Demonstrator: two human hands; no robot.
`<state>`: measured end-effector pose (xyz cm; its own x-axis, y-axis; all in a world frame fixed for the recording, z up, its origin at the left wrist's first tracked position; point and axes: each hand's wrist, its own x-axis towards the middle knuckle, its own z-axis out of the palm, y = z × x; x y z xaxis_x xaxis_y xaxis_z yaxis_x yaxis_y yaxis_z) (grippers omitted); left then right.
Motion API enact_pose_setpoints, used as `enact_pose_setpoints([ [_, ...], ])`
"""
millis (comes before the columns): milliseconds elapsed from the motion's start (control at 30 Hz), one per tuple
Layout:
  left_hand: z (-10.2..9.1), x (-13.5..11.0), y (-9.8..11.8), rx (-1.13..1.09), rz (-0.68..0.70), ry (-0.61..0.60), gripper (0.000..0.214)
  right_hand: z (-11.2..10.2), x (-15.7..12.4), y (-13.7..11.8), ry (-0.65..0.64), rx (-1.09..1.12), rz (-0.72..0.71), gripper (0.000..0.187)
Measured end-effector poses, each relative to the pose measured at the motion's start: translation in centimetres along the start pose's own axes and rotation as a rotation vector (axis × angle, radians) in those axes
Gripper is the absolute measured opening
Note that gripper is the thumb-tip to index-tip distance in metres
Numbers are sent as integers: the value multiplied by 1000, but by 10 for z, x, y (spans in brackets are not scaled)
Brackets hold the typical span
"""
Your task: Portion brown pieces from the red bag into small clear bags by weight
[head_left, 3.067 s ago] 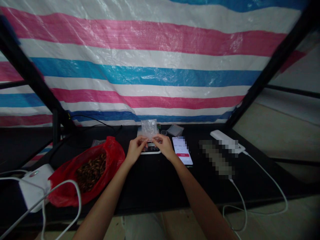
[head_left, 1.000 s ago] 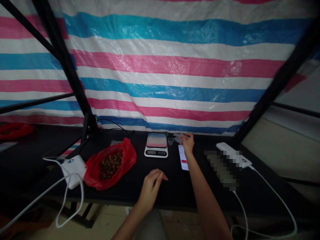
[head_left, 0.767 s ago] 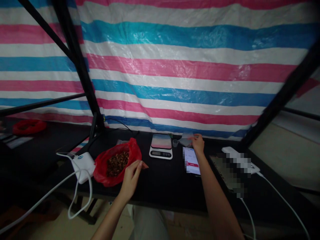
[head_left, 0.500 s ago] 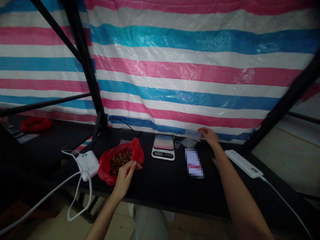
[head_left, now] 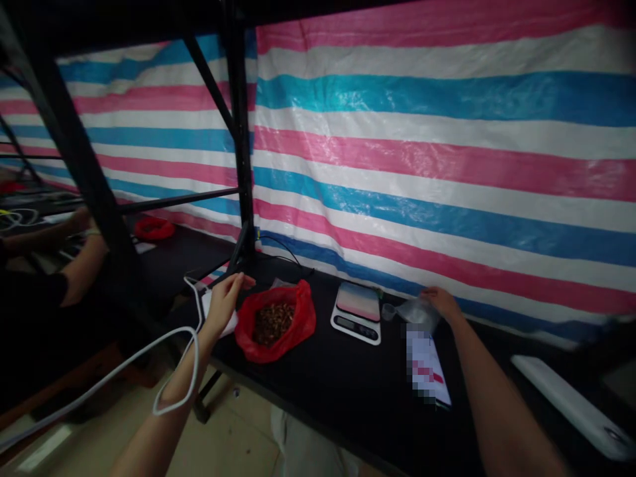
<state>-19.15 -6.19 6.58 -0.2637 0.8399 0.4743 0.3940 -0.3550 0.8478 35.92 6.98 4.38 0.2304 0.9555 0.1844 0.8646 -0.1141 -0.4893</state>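
My left hand [head_left: 223, 306] is raised over the white power bank [head_left: 212, 309], left of the red plastic bag. Its fingers stretch forward and hold nothing I can see. The red plastic bag [head_left: 305, 318] is open at the top, with small brown pieces [head_left: 273, 322] inside. At the back of the table, my right hand [head_left: 442, 305] has its fingertips closed on a clear plastic bag [head_left: 418, 313]. Left of that bag stand a small clear cup [head_left: 388, 311] and a white digital scale [head_left: 356, 328]. A phone [head_left: 428, 368], partly pixelated, lies just in front of the bag.
A long white device [head_left: 566, 404] lies at the right. A white cable [head_left: 124, 364] loops across my left forearm. Black metal posts [head_left: 242, 152] and a striped sheet [head_left: 422, 165] stand behind. At the left, another person's arm [head_left: 87, 265] is near another red bag [head_left: 154, 228].
The view has turned left. My left hand has left the red bag's near edge and moved to its left, over the power bank. My right hand has lowered the clear bag.
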Motion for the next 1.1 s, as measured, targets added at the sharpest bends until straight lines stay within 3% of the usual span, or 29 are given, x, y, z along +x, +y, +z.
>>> enact_pose_setpoints([
  [67, -10, 21, -21, 111, 28, -14, 37, 11, 0, 6, 1, -130, 1, 23],
  [167, -9, 49, -51, 378, 23, -191, 31, 21, -4, 9, 52, -364, 29, 36],
  [267, 10, 70, -74, 559, -70, -389, 26, 20, -14, -4, 134, -569, -20, 39],
  [433, 50, 87, -94, 561, -186, -515, 20, 5, -38, -49, 138, -642, -156, 36],
  [533, 62, 91, -96, 494, -204, -571, 13, -4, -53, -79, 127, -595, -183, 35],
  [733, 58, 102, -71, 274, -209, -620, 21, -14, -80, -119, 131, -402, -216, 33],
  [900, 61, 110, -22, -8, -120, -510, 29, 2, -105, -140, 91, 107, -294, 31],
  [1000, 83, 94, 12, -338, -51, -417, 34, 24, -122, -157, 14, 502, -392, 33],
  [1100, 122, 60, 36, -511, 3, -504, 36, 48, -133, -175, -103, 900, -354, 40],
])
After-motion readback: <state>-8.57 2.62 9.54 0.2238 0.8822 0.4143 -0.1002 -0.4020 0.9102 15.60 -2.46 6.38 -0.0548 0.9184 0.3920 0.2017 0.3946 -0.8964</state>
